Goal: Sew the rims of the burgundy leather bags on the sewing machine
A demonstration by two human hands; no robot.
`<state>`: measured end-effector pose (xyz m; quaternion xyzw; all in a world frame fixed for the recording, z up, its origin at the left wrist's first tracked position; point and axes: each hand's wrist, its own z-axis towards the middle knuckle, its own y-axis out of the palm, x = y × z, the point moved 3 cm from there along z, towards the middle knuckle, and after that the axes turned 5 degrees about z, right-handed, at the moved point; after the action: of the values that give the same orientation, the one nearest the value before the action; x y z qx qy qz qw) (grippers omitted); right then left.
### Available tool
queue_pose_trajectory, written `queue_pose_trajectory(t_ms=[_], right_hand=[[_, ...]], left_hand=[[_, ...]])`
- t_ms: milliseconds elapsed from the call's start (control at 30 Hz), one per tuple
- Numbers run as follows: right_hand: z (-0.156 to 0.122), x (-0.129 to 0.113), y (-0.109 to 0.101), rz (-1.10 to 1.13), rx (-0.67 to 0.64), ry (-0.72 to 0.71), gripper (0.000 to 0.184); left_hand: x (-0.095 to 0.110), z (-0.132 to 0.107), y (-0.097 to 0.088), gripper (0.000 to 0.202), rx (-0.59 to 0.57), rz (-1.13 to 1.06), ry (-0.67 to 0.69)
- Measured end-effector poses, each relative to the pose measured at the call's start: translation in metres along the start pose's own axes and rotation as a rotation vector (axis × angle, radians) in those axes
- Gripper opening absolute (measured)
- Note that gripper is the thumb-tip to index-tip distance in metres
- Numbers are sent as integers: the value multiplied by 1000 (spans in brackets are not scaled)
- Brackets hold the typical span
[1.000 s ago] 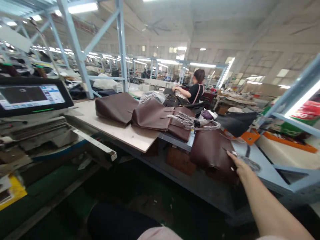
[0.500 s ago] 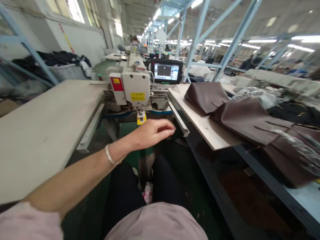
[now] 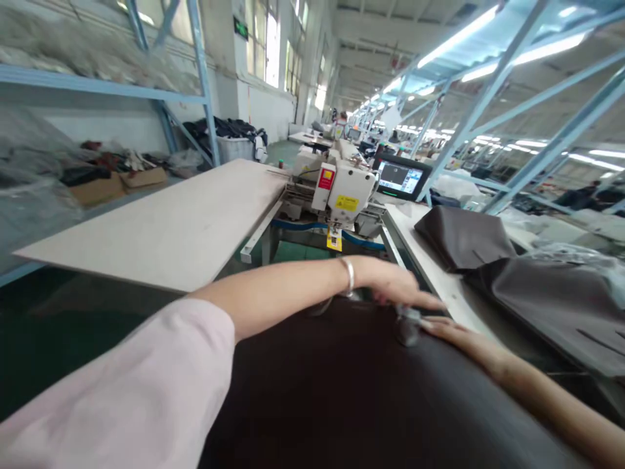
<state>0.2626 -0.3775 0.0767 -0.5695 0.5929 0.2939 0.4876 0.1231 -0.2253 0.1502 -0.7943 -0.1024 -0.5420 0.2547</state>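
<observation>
Presently both hands, left hand (image 3: 398,290) and right hand (image 3: 452,332), grasp the brown leather piece (image 3: 351,384), running lengthwise toward the sewing machine (image 3: 342,192); factory hall

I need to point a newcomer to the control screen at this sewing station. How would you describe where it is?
Start at the white sewing machine with red and yellow labels, between the two pale worktables. Just right of it, at the foot of a slanted blue steel post, stands the dark-framed touchscreen. It is the only lit display there, behind the folded brown leather pieces.
</observation>
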Motion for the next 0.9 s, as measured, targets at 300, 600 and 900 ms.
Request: queue_pose_trajectory(t_ms=[300,600,900], right_hand=[[76,-3,100,55,-718,272,49],[121,-57,62,153,-865,238,51],[182,-40,59,242,-658,114,43]], left_hand=[[-197,-53,-27,72,207,364,27],[-186,-51,-101,72,357,314,7],[-187,-17,-134,68,224,302,-55]])
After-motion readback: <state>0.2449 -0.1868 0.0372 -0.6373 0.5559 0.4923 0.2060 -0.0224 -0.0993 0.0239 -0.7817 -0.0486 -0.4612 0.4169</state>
